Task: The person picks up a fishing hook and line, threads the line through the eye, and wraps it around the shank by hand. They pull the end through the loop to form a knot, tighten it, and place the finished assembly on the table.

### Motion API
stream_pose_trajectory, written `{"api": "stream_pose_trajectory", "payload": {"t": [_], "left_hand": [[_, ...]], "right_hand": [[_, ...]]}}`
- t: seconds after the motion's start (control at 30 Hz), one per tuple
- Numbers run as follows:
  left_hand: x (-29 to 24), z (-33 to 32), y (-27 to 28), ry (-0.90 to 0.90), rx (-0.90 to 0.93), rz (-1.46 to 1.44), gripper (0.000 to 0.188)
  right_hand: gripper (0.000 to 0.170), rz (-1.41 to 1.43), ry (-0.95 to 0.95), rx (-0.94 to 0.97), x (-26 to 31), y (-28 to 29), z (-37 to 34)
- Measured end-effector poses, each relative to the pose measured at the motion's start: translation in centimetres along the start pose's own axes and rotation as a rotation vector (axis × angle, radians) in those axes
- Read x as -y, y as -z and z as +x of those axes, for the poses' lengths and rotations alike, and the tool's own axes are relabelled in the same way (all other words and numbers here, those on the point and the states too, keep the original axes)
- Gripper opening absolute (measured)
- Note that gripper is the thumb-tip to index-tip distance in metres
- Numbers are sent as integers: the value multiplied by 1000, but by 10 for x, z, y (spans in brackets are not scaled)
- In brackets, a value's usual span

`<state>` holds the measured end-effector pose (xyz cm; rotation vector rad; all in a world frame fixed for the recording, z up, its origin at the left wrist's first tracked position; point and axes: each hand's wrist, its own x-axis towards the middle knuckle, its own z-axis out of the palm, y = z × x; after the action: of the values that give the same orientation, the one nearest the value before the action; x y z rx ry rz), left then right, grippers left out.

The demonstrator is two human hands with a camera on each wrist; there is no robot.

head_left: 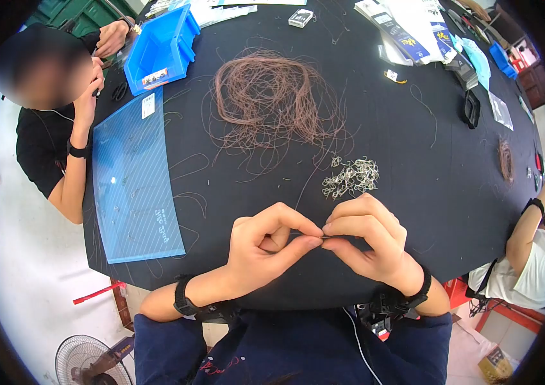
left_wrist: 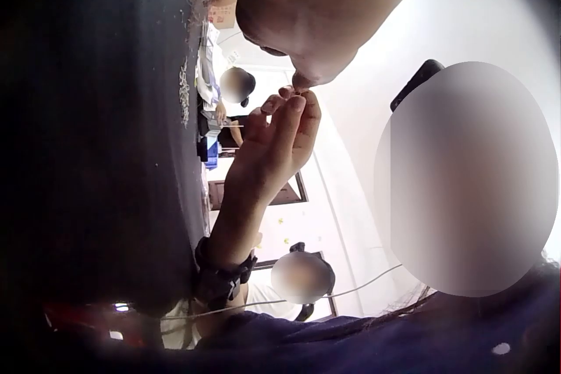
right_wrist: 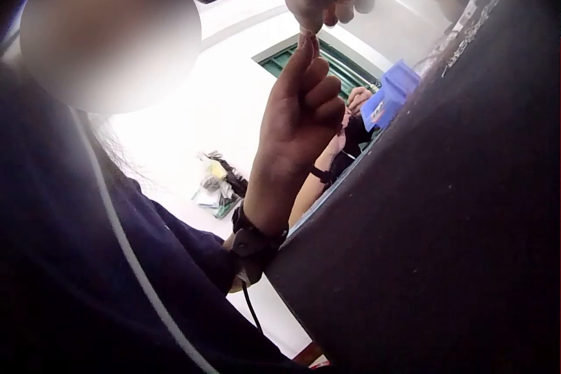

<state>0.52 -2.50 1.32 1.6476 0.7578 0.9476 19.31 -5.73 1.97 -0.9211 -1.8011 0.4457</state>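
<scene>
Both hands meet above the black table near its front edge. The left hand (head_left: 266, 247) pinches something tiny and thin between thumb and index finger, and the right hand (head_left: 372, 237) pinches at the same spot, fingertips nearly touching. A dark sliver shows between them, too small to identify. Just beyond the right hand lies a pile of small silvery hooks (head_left: 352, 178). Farther back spreads a loose tangle of brown line (head_left: 266, 96), with one strand running toward the hands. In the wrist views the fingertips hide most of what is pinched.
A blue sheet (head_left: 134, 186) with thin strands lies at left, a blue bin (head_left: 160, 48) behind it. Packets (head_left: 401, 38) and a black frame (head_left: 470, 109) are at back right, and a smaller brown bundle (head_left: 506, 160) at far right. Other people sit left and right.
</scene>
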Motion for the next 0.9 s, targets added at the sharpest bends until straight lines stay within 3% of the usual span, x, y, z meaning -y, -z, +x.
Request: {"api": "stream_pose_trajectory", "payload": {"t": [0.23,0.33,0.37,0.43,0.47,0.57,0.6,0.63,0.7,0.8,0.9], "left_hand": [[-5,2,4,70,102,11,7],[-4,6,5,-361,294,-123,6],[-5,8,10,-489,484,-71,11],[-16,6,7,-578,735,20,22],[-16,0,3,-510,885,87,25],[-6,-8,2,-222,1084,369,17],[-3,-6,2,-247,979,535,14],[2,-3,-1,-301,754,535,12],[2,10,-1,-365,473,651,28],[4,17,0,-336,395,858,49],[8,21,-5,-350,382,946,58]], "right_hand": [[15,-87,-98,-114,0,19,6],[5,-4,-284,-390,-19,36,3],[4,15,-329,-460,-27,43,3],[7,64,-393,-638,-41,55,3],[10,84,-402,-723,-44,59,4],[10,107,-347,-889,-47,66,5],[9,110,-322,-872,-45,66,6],[8,112,-298,-856,-44,66,6],[6,94,-269,-795,-41,63,5],[2,50,-249,-665,-39,58,5],[3,48,-274,-551,-37,55,2]]}}
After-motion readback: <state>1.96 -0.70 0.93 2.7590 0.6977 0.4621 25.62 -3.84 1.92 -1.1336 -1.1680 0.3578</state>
